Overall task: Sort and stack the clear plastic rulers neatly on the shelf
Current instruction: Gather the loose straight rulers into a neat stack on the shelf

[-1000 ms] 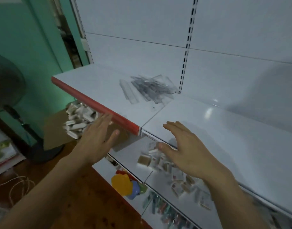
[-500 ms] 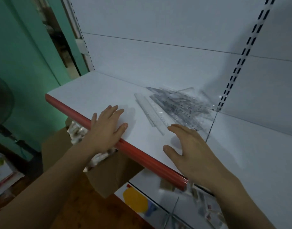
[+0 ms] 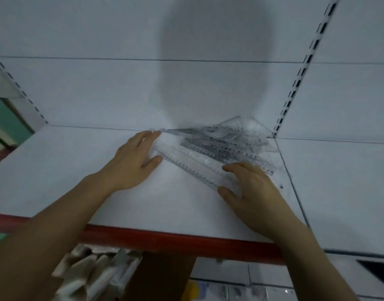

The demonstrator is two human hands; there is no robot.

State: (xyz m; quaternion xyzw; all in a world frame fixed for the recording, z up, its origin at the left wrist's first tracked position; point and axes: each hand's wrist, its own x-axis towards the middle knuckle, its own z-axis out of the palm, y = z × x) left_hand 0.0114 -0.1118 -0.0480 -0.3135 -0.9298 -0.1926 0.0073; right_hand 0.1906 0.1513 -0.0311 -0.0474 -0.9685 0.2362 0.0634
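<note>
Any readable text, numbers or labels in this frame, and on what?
None can be read for certain.
Clear rulers: scale ticks and printing show, too blurred to read.
Ruler end by the right hand: small dark marks, illegible.
Packets under the shelf: no legible print.

Near end of the front clear ruler [image 3: 193, 168] hidden under the right hand [image 3: 255, 192], ruler pile [image 3: 221, 140] at the shelf's [image 3: 56, 170] back right corner too blurred to count, packets [image 3: 95, 272] below the red front edge [image 3: 175, 237] blurred, both forearms cut off by the bottom edge.
</note>
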